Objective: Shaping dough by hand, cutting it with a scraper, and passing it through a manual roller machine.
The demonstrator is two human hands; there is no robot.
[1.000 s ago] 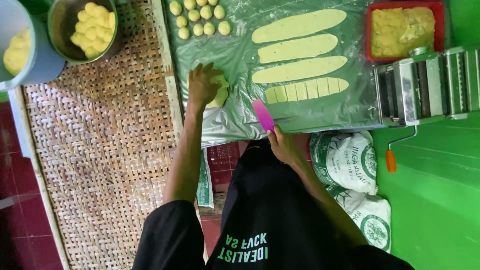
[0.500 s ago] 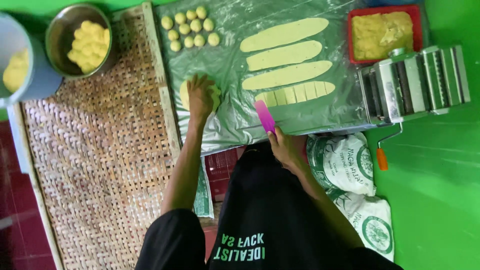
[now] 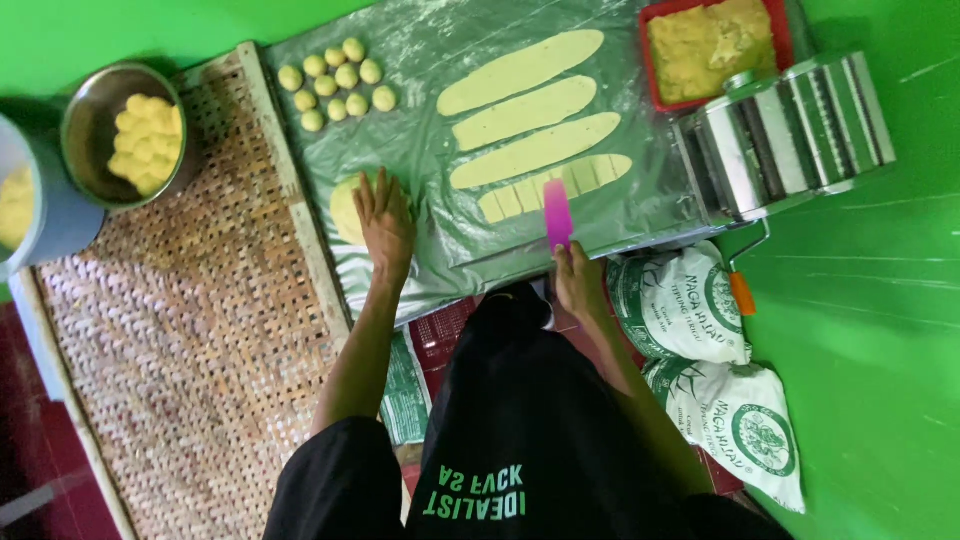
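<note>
My left hand (image 3: pixel 383 218) lies flat, fingers spread, on a round flattened piece of yellow dough (image 3: pixel 346 208) at the left of a plastic sheet (image 3: pixel 440 60). My right hand (image 3: pixel 578 282) grips a pink scraper (image 3: pixel 557 213) whose blade points at the nearest dough strip (image 3: pixel 555 186), which is cut into several small squares. Three uncut long dough strips (image 3: pixel 520 100) lie beyond it. Several small dough balls (image 3: pixel 335 78) sit at the sheet's far left corner.
A metal pasta roller (image 3: pixel 790 130) with an orange-handled crank (image 3: pixel 741 292) stands at the right. A red tray of dough (image 3: pixel 712 40) is behind it. A steel bowl of dough balls (image 3: pixel 125 135) and a woven mat (image 3: pixel 190 320) lie left. Two flour sacks (image 3: pixel 700 340) rest near my knees.
My left hand has slid slightly over the flattened dough and now presses it flat. The right hand keeps hold of the pink scraper, its blade near the cut strip.
</note>
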